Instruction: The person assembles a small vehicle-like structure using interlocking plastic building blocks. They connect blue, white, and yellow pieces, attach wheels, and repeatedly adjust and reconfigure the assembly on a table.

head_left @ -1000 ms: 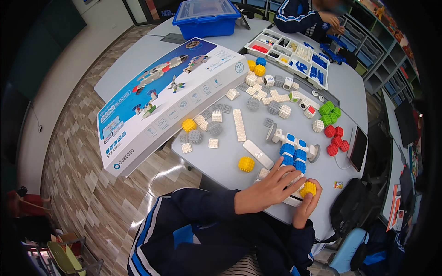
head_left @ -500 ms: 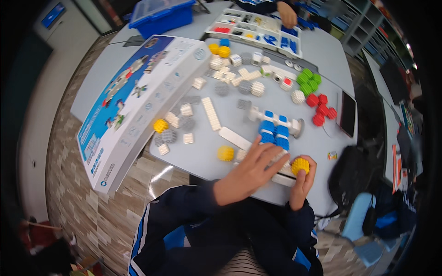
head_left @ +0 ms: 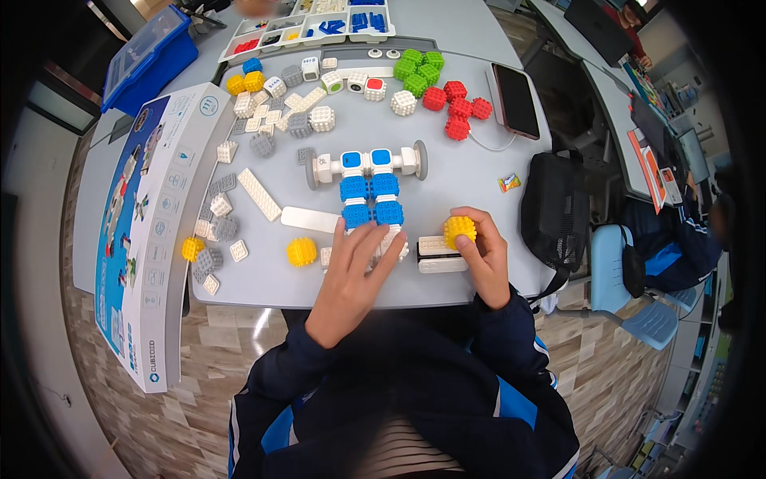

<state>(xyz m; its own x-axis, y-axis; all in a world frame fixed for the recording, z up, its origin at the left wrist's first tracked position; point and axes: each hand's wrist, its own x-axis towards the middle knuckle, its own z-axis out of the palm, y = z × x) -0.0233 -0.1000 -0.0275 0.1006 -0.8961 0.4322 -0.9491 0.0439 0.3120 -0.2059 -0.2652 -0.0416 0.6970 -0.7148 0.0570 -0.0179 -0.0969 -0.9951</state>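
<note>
A wheeled model of cube blocks stands near the table's front, with white cubes and grey wheels across its far end and blue studded cubes (head_left: 372,188) behind them. My left hand (head_left: 351,275) rests on its near end, fingers spread over the white cubes (head_left: 396,244) and partly hiding them. Between thumb and fingers, my right hand (head_left: 488,254) grips a yellow studded cube (head_left: 459,231). Just below that cube lie long white studded bars (head_left: 440,263) with a dark gap between them. Another yellow cube (head_left: 302,251) sits left of my left hand.
White and grey blocks (head_left: 262,144) lie scattered to the left, beside a large product box (head_left: 155,239). Green cubes (head_left: 419,72), red cubes (head_left: 457,109) and a phone (head_left: 515,100) are at the far right. A black bag (head_left: 553,211) hangs at the right edge. A sorting tray (head_left: 319,44) stands far off.
The whole view has shifted, so the table sits farther left. My left fingers have drawn back a little, showing more of the blue cubes. My right hand keeps the yellow cube.
</note>
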